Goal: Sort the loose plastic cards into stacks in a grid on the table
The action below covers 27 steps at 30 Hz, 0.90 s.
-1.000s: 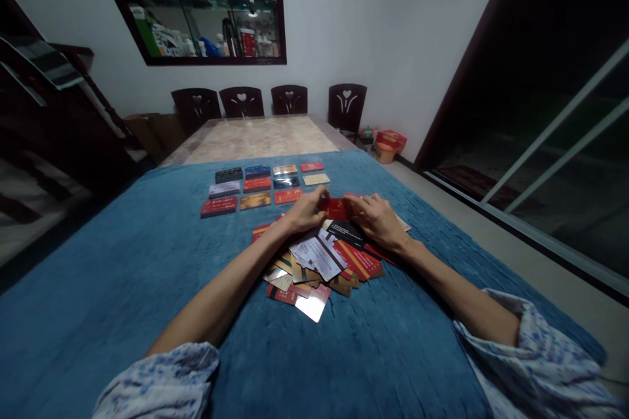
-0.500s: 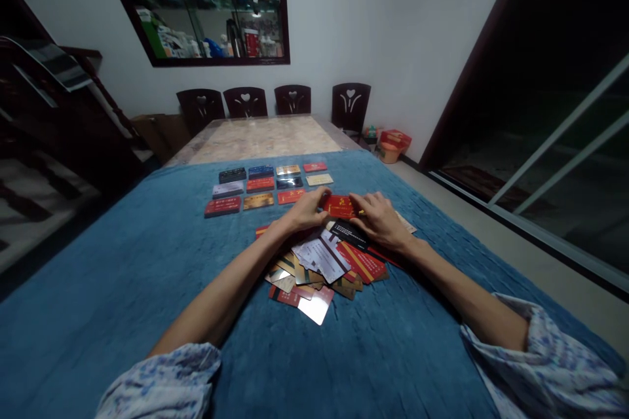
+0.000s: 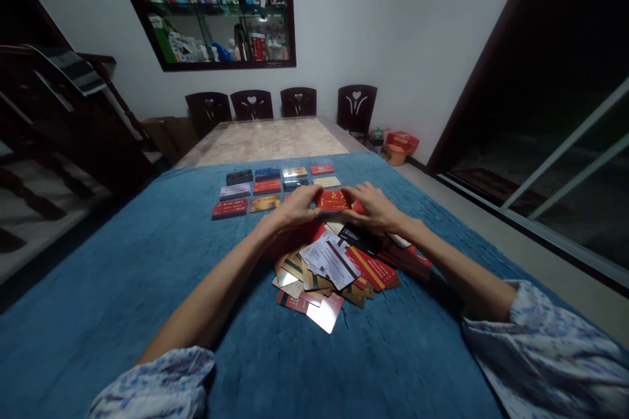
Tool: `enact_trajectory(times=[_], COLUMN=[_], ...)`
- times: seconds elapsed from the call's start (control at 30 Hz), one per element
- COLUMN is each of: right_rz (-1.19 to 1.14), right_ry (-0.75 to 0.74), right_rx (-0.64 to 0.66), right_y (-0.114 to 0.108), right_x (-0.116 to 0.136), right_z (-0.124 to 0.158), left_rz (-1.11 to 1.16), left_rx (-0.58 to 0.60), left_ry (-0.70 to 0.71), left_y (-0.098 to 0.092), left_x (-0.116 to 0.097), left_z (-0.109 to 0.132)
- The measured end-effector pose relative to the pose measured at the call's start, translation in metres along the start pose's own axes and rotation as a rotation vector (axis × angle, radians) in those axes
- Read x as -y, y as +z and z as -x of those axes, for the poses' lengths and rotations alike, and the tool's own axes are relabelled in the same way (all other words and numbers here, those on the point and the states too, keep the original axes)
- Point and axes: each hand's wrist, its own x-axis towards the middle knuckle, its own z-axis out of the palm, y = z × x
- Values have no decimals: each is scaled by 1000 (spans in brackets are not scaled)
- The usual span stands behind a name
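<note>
Left hand (image 3: pixel 301 204) and right hand (image 3: pixel 374 206) each pinch an end of a red card (image 3: pixel 333 200), perhaps several, probably to keep edges level, above the loose pile (image 3: pixel 337 265), nearer the bench's (image 3: pixel 275 139) right edge than left. Left hand partly hides the neat rows (image 3: pixel 266 187); near edge cut off.

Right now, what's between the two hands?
Head view: a red card with yellow print, its ends held by the left hand and right hand. Can't tell whether it's several stacked.
</note>
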Motion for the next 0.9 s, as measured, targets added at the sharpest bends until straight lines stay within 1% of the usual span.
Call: enact_trajectory(times=[0.1,0.17,0.27,0.33,0.47,0.6,0.77,0.9], right_rz=[-20,-29,-45,-56,-69,-94,-99,-67], right_ry=[0,-7,14,29,39,10,-32,-14], right_rx=[52,64,60,82,153,166,182,206], right_y=[-5,-5,-2,1,11,23,35,42], right_x=[4,7,9,11,13,11,13,19], right_z=[-22,-35,-52,-64,-83,-97,-107,-109], left_rz=[-71,-136,-208,-260,-380,-441,-480,-522], left_rx=[0,-1,-38,-38,-1,-2,64,121], left_ry=[-22,-51,-107,-156,-219,-255,-377,-455], left_y=[-13,-20,-27,-30,-32,-31,-29,-27], left_x=[12,19,29,33,40,45,43,41], left_z=[1,2,4,6,10,14,16,17])
